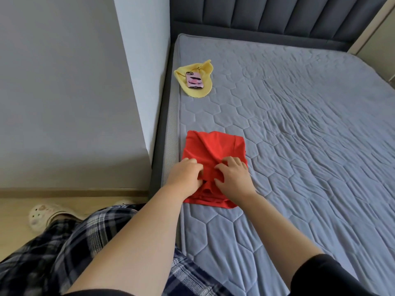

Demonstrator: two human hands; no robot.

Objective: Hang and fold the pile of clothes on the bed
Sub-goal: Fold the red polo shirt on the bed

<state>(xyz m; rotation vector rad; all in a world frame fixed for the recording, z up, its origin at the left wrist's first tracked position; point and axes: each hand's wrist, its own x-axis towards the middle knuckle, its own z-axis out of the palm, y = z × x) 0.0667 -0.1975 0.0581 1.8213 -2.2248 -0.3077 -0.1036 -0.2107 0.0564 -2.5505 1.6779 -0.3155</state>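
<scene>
View: head camera, looking down over the person's arms at a bed.
Bed (299, 124): a grey quilted mattress cover with a hexagon pattern fills the frame from 12 to 5 o'clock.
Headboard (277, 13): dark grey padded panels at 12 to 1 o'clock.
Red garment (213, 146): partly folded into a rough rectangle, lying flat on the bed near its left edge, just below the frame's centre.
Left grip (186, 174): a bare hand on the garment's near half, at its 7 o'clock side, fingers curled and pinching a ridge of red fabric.
Right grip (233, 176): a bare hand at the garment's 5 o'clock side, fingers curled into the same ridge, almost touching the left one.
Yellow cloth (207, 84): crumpled on the bed at 12 o'clock from the garment, well apart from it.
Phone (194, 80): in a pink patterned case, resting on the yellow cloth.
Wall (64, 82): plain grey, at 9 to 11 o'clock.
Plaid trousers (53, 253): on the person's legs, at 7 to 8 o'clock.
Slipper (42, 216): white and perforated, on the pale floor at 8 o'clock.
</scene>
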